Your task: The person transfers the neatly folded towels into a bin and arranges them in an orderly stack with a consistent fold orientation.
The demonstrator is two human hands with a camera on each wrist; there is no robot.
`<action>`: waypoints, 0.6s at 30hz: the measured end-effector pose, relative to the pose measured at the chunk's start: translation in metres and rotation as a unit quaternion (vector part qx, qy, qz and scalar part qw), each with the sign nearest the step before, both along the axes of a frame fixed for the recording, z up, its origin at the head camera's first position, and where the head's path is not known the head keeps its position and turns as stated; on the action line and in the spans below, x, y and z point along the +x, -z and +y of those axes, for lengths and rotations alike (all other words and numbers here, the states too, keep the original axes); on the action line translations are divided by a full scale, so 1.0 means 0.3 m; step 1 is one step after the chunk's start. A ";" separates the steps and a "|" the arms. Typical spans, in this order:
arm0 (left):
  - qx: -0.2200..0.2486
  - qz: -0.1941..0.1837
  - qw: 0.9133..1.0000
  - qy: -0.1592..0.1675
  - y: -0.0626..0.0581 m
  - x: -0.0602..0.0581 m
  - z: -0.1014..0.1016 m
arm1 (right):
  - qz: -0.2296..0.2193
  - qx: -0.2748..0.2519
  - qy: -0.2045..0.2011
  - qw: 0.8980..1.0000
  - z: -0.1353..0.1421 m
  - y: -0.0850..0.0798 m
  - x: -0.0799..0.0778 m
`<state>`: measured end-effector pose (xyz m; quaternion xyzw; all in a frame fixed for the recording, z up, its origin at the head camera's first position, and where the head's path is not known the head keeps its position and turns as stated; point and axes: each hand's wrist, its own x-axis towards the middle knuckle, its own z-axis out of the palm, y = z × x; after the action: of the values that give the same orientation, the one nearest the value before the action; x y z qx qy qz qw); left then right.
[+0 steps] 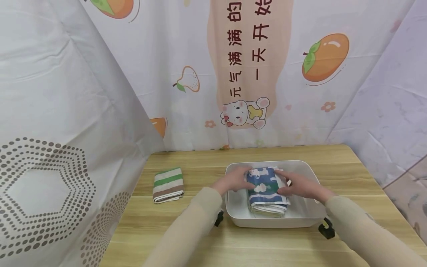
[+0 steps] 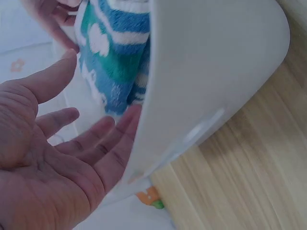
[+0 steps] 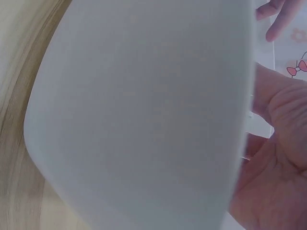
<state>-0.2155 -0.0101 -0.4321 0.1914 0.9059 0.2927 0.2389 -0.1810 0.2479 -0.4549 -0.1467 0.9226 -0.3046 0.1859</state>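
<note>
From my end I've got two hands working over one bin. The left hand (image 1: 235, 178) is relaxed, fingers spread along the left side of the folded blue towel (image 1: 263, 187). The right hand (image 1: 298, 185) is across from it, fingers loosely bent, thumb and fingertips at the towel's right edge. Neither looks clamped on, and I can't tell how firmly either one touches.

That blue towel is inside the one white bin (image 1: 277, 222), roughly mid-floor, with white and pale folded layers showing under it. Could be one cloth or several, I honestly can't count them. A second folded towel, the striped towel (image 1: 168, 182) in green, cream and brown, lies out on the wooden table (image 1: 160, 237), well left of the bin.

Room-wise: there's a gap between the pile and the bin's left wall, more floor toward the right wall, and a wide strip of wood between bin and striped towel. The bin's far rim sits near the table's back edge, where the printed curtain (image 1: 150, 66) hangs.

Harder stuff: the bin wall blocks most of my right wrist view and hides those fingers; the left wrist view loses some fingertips behind the rim. Both sleeves (image 1: 190, 226) run off-frame, and so does the table's near edge.
</note>
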 end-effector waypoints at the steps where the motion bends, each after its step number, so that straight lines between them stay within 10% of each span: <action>1: 0.014 -0.003 1.000 -0.003 -0.002 -0.005 -0.009 | 0.000 -0.006 -0.001 1.000 0.001 -0.003 0.001; 18: 0.115 0.035 0.991 -0.065 -0.107 -0.039 -0.212 | 0.009 -0.013 0.000 1.000 0.015 -0.002 0.005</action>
<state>-0.2273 -0.0735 -0.4001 0.1683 0.8846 0.4028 0.1643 -0.1794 0.2523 -0.4544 -0.1515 0.9201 -0.3154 0.1759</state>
